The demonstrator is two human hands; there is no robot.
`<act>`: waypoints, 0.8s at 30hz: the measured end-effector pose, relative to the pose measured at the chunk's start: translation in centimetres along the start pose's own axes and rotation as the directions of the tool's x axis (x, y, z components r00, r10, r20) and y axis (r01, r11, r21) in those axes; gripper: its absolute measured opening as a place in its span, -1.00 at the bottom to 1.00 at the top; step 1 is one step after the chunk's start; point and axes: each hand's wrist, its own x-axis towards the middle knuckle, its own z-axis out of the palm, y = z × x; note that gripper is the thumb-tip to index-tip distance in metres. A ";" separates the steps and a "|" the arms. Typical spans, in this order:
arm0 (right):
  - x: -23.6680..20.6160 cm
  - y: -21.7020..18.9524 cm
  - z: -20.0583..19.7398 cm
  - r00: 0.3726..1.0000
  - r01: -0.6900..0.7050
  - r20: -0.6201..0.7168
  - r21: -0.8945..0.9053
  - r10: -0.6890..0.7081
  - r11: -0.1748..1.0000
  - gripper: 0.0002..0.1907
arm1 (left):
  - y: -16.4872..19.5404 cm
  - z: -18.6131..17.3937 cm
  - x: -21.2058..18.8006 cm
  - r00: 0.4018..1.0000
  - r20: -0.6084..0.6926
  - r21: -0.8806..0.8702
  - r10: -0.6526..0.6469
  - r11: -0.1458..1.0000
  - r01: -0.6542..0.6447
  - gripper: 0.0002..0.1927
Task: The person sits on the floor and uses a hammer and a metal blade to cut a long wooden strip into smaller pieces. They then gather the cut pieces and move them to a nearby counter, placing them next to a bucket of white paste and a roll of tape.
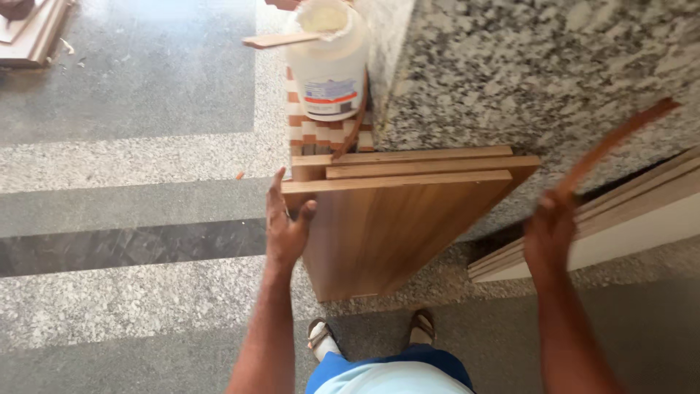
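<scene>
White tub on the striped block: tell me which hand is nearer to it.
Left. The left hand rests on the boards' near edge, just below the tub. The right hand, holding a thin strip, is far off to the right.

L hand (286, 230) on wood boards (394, 226)

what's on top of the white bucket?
A wooden stick lies across the open rim of the white bucket, with pale paste visible inside. How deep the paste goes is hidden by the bucket wall.

Smooth wooden boards (394, 219), speckled granite (539, 73)
</scene>
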 end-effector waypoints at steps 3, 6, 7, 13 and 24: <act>-4.2 -1.6 -1.5 1.000 0.017 0.002 -0.011 -0.017 1.000 -0.67 | 1.0 -0.5 -1.1 0.967 -0.159 0.171 0.198 0.970 -0.171 -0.24; -6.7 -3.5 -1.1 0.994 0.113 0.041 -0.238 -0.106 0.965 -0.72 | 2.4 -0.7 -1.7 0.901 -0.252 0.388 0.354 0.890 -0.241 -0.55; -6.9 -4.1 -0.7 0.986 0.164 0.051 -0.277 -0.156 0.947 -0.72 | 2.9 -0.6 -1.6 0.848 -0.230 0.461 0.478 0.821 -0.337 -0.65; -4.9 -8.6 3.4 0.810 0.576 0.447 -0.488 -0.379 0.655 -0.80 | 7.9 0.5 -1.4 0.785 0.005 0.323 0.619 0.742 -0.587 -0.78; -0.1 -12.5 6.0 0.699 0.664 0.569 -0.291 -0.433 0.689 -0.69 | 23.4 -2.4 12.3 0.547 0.568 0.780 0.614 -0.191 -0.596 -0.73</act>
